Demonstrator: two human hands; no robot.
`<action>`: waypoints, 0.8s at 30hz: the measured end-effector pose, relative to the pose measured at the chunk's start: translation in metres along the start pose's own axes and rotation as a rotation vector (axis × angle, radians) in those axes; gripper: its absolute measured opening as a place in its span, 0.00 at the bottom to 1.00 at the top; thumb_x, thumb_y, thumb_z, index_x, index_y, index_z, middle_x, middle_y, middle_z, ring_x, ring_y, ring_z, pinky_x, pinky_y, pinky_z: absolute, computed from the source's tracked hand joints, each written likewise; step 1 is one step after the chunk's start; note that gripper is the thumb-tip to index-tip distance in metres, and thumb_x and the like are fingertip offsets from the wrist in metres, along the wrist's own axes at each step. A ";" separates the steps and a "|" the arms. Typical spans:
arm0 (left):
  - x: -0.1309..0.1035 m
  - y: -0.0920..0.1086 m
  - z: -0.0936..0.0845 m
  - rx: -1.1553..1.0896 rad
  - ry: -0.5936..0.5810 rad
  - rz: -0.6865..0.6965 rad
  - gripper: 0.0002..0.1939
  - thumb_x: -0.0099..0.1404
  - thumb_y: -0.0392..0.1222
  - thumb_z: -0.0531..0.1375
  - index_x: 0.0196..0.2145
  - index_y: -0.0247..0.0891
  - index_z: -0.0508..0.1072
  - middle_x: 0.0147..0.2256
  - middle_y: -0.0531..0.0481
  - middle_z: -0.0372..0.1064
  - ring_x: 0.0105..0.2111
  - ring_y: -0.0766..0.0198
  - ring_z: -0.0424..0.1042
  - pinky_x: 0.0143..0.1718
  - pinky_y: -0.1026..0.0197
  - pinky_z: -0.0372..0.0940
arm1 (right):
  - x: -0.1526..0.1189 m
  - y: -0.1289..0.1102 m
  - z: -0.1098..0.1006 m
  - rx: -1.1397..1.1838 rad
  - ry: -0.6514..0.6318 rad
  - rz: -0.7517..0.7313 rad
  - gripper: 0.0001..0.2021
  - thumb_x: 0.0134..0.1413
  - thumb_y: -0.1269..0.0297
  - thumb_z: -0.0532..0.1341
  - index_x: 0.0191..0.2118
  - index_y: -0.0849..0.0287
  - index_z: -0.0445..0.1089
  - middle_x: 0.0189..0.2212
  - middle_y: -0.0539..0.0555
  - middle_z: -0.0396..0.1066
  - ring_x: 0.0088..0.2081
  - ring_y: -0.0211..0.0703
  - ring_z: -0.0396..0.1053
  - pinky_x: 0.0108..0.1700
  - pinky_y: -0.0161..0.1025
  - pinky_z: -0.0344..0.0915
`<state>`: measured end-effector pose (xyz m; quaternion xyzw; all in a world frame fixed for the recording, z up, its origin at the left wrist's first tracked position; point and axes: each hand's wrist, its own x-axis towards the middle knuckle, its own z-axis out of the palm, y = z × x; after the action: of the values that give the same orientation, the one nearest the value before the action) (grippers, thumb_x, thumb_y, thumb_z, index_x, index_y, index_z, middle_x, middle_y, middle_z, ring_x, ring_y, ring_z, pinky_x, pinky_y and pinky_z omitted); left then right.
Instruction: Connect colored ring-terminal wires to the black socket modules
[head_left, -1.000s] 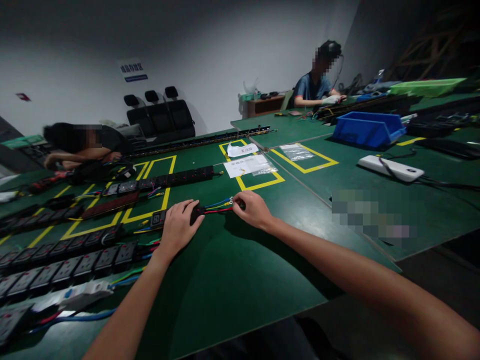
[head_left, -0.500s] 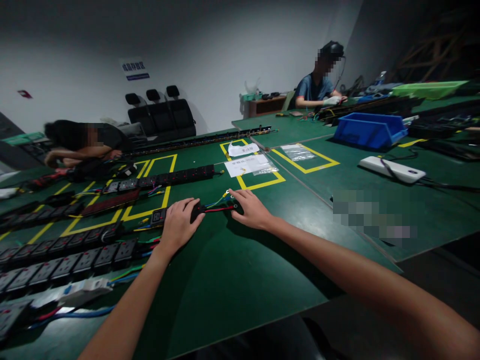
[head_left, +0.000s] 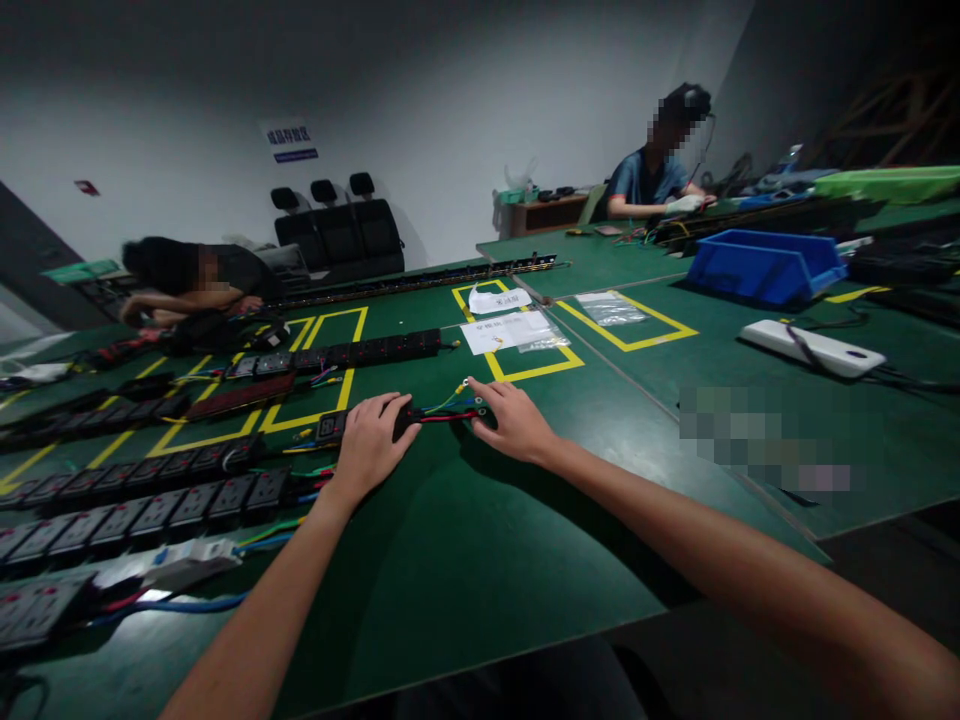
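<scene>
My left hand point(head_left: 375, 440) lies over a black socket strip point(head_left: 330, 427), its fingers and thumb curled round the end where the wires come out. Three wires, green-yellow, blue and red point(head_left: 444, 417), run from that end towards my right hand point(head_left: 514, 420). Crimped ring terminals point(head_left: 481, 411) finish these wires. My right index fingertip is at the green-yellow wire's terminal point(head_left: 465, 384); the thumb is apart from it, with the other terminals between them. Whether the right fingers press on any wire is hard to see.
Several black socket strips point(head_left: 172, 515) with loose wires lie to the left. Labelled papers point(head_left: 506, 332) lie inside yellow tape marks. A blue bin point(head_left: 761, 268) and a white power bank point(head_left: 810, 348) are at right. One person point(head_left: 652, 185) works at the far table; another point(head_left: 202, 280) leans at left.
The view has turned slightly left, so everything appears a little further right. Both hands keep nearly the same place at the socket strip and its wires.
</scene>
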<state>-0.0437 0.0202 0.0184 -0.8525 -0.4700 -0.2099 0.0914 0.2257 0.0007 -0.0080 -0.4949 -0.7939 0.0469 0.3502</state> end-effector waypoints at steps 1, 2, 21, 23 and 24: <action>0.000 0.000 0.000 -0.003 0.001 0.000 0.23 0.71 0.50 0.57 0.60 0.40 0.70 0.56 0.39 0.70 0.57 0.46 0.67 0.59 0.42 0.60 | 0.000 0.000 0.001 0.022 0.000 0.007 0.32 0.59 0.64 0.60 0.69 0.58 0.61 0.50 0.64 0.73 0.51 0.58 0.68 0.54 0.56 0.65; 0.000 0.000 0.000 -0.003 0.002 0.000 0.23 0.71 0.50 0.57 0.60 0.40 0.70 0.56 0.39 0.70 0.57 0.46 0.67 0.59 0.42 0.60 | 0.000 0.001 0.001 0.045 0.002 0.007 0.32 0.58 0.64 0.60 0.69 0.58 0.61 0.48 0.63 0.74 0.49 0.56 0.69 0.53 0.55 0.65; 0.000 0.003 -0.003 0.011 -0.017 -0.009 0.23 0.72 0.50 0.57 0.60 0.40 0.69 0.57 0.39 0.70 0.57 0.46 0.67 0.59 0.43 0.60 | -0.002 -0.005 0.000 0.432 -0.121 -0.049 0.37 0.57 0.70 0.58 0.72 0.64 0.52 0.35 0.54 0.79 0.34 0.42 0.75 0.41 0.40 0.69; 0.000 0.002 -0.003 0.014 -0.016 -0.006 0.23 0.71 0.50 0.57 0.60 0.39 0.69 0.56 0.39 0.70 0.57 0.46 0.67 0.59 0.43 0.61 | 0.000 -0.001 0.001 0.388 -0.103 -0.044 0.37 0.56 0.71 0.58 0.72 0.63 0.54 0.36 0.54 0.79 0.35 0.43 0.74 0.42 0.40 0.69; 0.000 0.002 -0.003 0.014 -0.013 -0.004 0.23 0.71 0.50 0.57 0.60 0.39 0.69 0.56 0.39 0.70 0.57 0.46 0.67 0.59 0.42 0.61 | 0.000 0.002 0.001 0.365 -0.090 -0.041 0.36 0.56 0.72 0.59 0.71 0.62 0.56 0.37 0.54 0.79 0.36 0.43 0.74 0.42 0.41 0.69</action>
<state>-0.0430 0.0180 0.0205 -0.8522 -0.4738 -0.2012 0.0939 0.2260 0.0020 -0.0095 -0.4043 -0.7969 0.2054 0.3992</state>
